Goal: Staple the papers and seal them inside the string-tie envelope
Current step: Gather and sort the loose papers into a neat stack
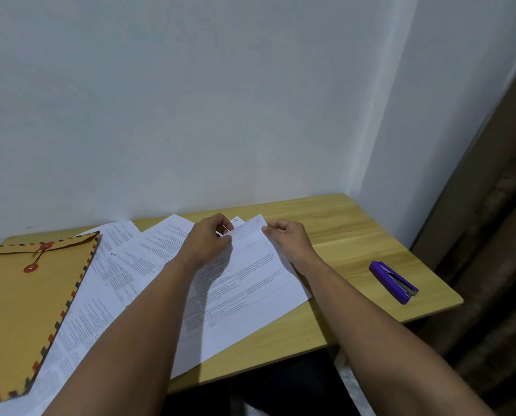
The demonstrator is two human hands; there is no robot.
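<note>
Printed papers (244, 283), white, several loose sheets fanned across the middle and left of a light wooden desk (356, 250); top sheet ruled into table cells with small black and red text, its far edge raised off the pile. Left hand (208, 241) pinching that far edge at its left corner, fingers curled closed on the sheet. Right hand (286, 237) pinching the same edge at its right corner, fingers likewise closed on paper. Near corner of the top sheet close to the desk's front edge; other sheets running off the bottom left of view. String-tie envelope (19, 307), tan with a dashed coloured border, flat at the left over the outer sheets, flap closed, two red discs joined by string. Purple stapler (393, 282) alone on the right side, well apart from the papers, near the right front edge. Bare wood open between papers and stapler. Plain pale wall (190, 100) hard against the desk's far edge.
</note>
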